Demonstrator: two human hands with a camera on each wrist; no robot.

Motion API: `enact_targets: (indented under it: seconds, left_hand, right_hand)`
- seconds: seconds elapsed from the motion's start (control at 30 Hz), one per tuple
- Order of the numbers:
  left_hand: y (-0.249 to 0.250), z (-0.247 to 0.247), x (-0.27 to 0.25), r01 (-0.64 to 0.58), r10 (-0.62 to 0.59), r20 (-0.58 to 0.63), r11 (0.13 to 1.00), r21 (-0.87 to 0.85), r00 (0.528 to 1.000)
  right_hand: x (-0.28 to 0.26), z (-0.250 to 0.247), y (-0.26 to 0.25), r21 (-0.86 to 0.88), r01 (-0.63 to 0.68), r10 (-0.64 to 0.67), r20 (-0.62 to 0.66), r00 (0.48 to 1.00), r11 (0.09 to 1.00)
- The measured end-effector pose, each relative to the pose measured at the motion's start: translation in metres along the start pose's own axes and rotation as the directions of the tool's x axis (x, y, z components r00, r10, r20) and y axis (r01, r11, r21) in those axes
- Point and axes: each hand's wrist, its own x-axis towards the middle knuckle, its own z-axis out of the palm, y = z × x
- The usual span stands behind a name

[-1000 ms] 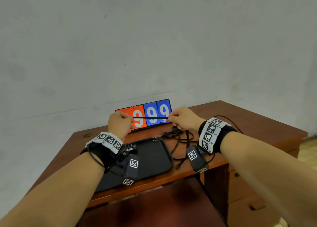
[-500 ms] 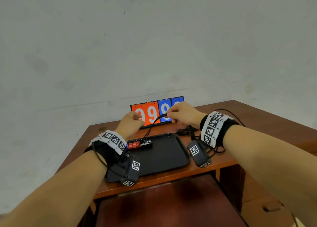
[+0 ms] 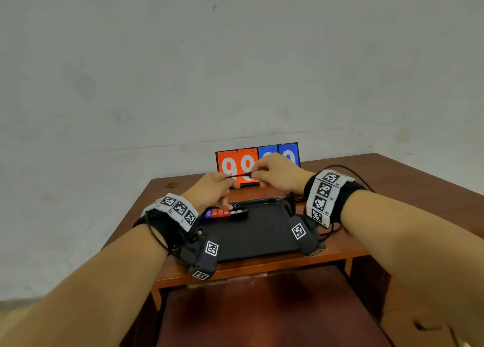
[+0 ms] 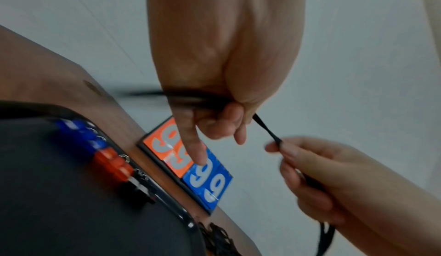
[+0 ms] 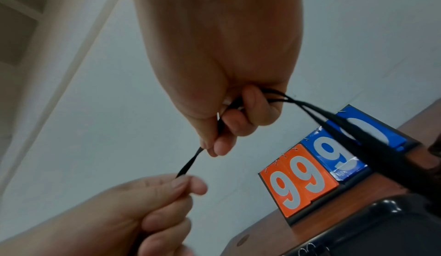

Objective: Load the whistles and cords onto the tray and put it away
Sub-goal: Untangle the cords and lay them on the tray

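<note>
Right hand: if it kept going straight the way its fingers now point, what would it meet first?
Probably the left hand. The right hand pinches the black cord with fingertips aimed leftward along it, and the left hand pinches the other end. Depth between them is unclear.

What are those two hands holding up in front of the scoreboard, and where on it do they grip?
A black cord. The left hand and right hand each pinch it, a short span stretched between them; its rest trails from the right hand.

A thin black cord [image 3: 239, 175] is stretching taut in the air above a black tray [image 3: 258, 235]. Blue, red and black whistles [image 3: 225, 212] are lying in a row along the tray's far edge.
</note>
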Motion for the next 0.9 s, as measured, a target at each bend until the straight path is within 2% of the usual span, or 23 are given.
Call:
enact_targets:
  seconds: [0.17, 0.47, 0.7, 0.9]
  left_hand:
    - [-0.025, -0.027, -0.009, 0.092, -0.091, -0.105, 0.996, -0.004, 0.99]
    - [-0.05, -0.05, -0.014, 0.181, -0.146, -0.19, 0.967, 0.179, 0.971]
    - [-0.063, -0.058, -0.02, 0.187, -0.148, -0.164, 0.949, 0.256, 0.975]
    - [-0.09, -0.067, -0.022, 0.291, -0.265, -0.164, 0.942, 0.167, 0.95]
  right_hand:
    - [-0.001, 0.002, 0.021, 0.096, -0.076, 0.077, -0.01, 0.997, 0.992]
    - [-0.004, 0.004, 0.05, 0.183, -0.238, 0.24, 0.011, 0.971, 0.954]
    - [-0.009, 0.005, 0.077, 0.237, -0.374, 0.369, 0.064, 0.927, 0.897]
    - [-0.022, 0.003, 0.095, 0.278, -0.449, 0.46, 0.031, 0.888, 0.849]
